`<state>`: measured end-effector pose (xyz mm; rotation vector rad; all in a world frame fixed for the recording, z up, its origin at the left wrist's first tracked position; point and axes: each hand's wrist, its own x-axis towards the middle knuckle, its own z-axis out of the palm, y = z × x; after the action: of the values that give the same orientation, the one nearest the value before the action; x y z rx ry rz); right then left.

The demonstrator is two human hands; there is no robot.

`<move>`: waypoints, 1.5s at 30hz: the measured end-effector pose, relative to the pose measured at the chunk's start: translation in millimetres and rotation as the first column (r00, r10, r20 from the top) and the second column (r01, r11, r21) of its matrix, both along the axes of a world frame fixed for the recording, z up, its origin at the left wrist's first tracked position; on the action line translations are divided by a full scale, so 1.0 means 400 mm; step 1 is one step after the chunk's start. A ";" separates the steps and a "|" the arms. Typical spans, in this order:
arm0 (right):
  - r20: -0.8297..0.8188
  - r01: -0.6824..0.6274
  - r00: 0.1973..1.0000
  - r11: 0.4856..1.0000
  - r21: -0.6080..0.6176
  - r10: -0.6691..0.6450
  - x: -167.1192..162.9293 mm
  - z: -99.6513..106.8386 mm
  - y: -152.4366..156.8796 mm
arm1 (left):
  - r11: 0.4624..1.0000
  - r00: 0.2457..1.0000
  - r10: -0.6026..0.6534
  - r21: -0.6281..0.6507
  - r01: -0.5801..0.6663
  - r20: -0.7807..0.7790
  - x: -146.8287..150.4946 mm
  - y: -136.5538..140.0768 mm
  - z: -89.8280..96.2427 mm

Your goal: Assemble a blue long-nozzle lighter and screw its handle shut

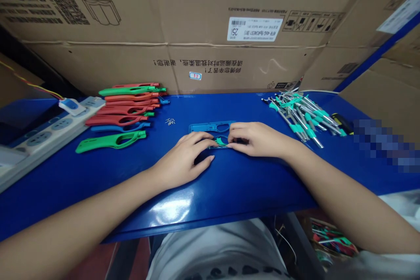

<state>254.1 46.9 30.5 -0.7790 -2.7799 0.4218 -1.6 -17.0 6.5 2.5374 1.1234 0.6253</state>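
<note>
Midway between the front and back edges of the desk, the right hand pinches a green piece. The left hand's fingers touch it, thumb apart; I cannot tell whether they grip. A blue casing lies just beyond.

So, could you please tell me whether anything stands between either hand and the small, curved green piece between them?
Nothing visible does: the bare left hand and bare right hand lie close on either side of the small, curved green piece. Exact contact is unclear.
</note>
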 end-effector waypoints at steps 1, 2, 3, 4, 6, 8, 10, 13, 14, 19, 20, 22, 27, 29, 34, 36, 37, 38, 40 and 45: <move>0.003 0.000 1.000 1.000 0.002 0.000 -0.001 0.000 0.000 | 1.000 1.000 0.000 0.000 0.000 -0.001 0.000 0.001 -0.001; 0.006 0.000 1.000 1.000 0.003 0.000 -0.002 0.000 -0.001 | 1.000 1.000 0.000 0.000 0.000 -0.005 0.000 0.001 -0.001; 0.008 0.000 1.000 1.000 0.005 0.000 -0.003 0.000 -0.001 | 1.000 1.000 0.001 0.000 -0.001 -0.010 0.001 0.001 -0.001; 0.009 0.000 1.000 1.000 0.007 0.000 -0.004 0.000 -0.001 | 1.000 1.000 0.002 0.000 -0.002 -0.013 0.001 0.001 -0.001; 0.010 -0.002 1.000 1.000 0.010 0.002 -0.006 0.000 -0.002 | 1.000 1.000 0.003 -0.001 -0.003 -0.014 0.002 0.001 0.000; 0.010 -0.007 1.000 1.000 0.012 0.007 -0.006 0.000 -0.002 | 1.000 1.000 0.006 -0.003 -0.006 -0.007 0.002 0.000 0.002; 0.009 -0.011 1.000 1.000 0.013 0.011 -0.005 0.001 -0.004 | 1.000 1.000 0.007 -0.005 -0.007 0.000 0.002 -0.001 0.003; -0.003 -0.014 1.000 1.000 0.010 0.014 -0.002 0.000 -0.006 | 1.000 1.000 0.003 -0.002 -0.003 0.017 0.001 -0.001 0.002; -0.017 -0.003 1.000 1.000 0.013 0.004 -0.002 -0.001 -0.005 | 1.000 1.000 0.001 -0.001 -0.001 0.024 0.001 0.000 0.001; -0.126 0.121 0.987 0.984 0.133 -0.104 -0.003 -0.016 0.012 | 1.000 0.999 0.001 -0.014 0.000 0.054 0.000 0.004 -0.003; -0.132 0.130 0.985 0.978 0.162 -0.110 -0.002 -0.021 0.018 | 1.000 0.998 0.001 -0.017 0.000 0.056 0.000 0.005 -0.003; -0.123 0.142 0.985 0.969 0.200 -0.119 -0.001 -0.032 0.029 | 1.000 0.998 0.003 -0.017 -0.002 0.057 0.001 0.005 -0.002; -0.106 0.197 0.978 0.964 0.177 -0.180 0.003 -0.051 0.044 | 1.000 0.997 0.001 -0.014 0.000 0.071 0.002 0.003 0.004; -0.119 0.203 0.975 0.969 0.144 -0.187 0.004 -0.051 0.045 | 1.000 0.997 0.006 0.002 -0.006 0.083 0.001 0.002 0.011; -0.282 0.251 0.927 0.968 -0.018 -0.246 -0.004 -0.035 0.035 | 0.990 0.994 0.057 0.125 -0.068 0.095 -0.012 0.012 0.031; -0.394 0.297 0.852 0.938 -0.182 -0.346 -0.014 -0.030 0.027 | 0.976 0.994 0.091 0.193 -0.102 0.065 -0.021 0.020 0.035; -0.435 0.298 0.803 0.907 -0.297 -0.406 -0.019 -0.028 0.023 | 0.967 0.993 0.108 0.228 -0.115 0.044 -0.027 0.024 0.035; -0.458 0.273 0.758 0.864 -0.423 -0.464 -0.025 -0.025 0.020 | 0.958 0.992 0.121 0.261 -0.123 0.023 -0.032 0.029 0.036; -0.451 0.173 0.706 0.751 -0.637 -0.545 -0.033 -0.021 0.015 | 0.943 0.993 0.120 0.313 -0.111 -0.010 -0.042 0.038 0.036; -0.425 0.036 0.726 0.647 -0.762 -0.541 -0.038 -0.022 0.012 | 0.939 0.999 0.036 0.343 -0.033 -0.002 -0.052 0.049 0.039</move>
<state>238.7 51.8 21.7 -0.9985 -1.7373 1.4479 -22.5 2.7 21.9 2.8151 1.1489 0.8903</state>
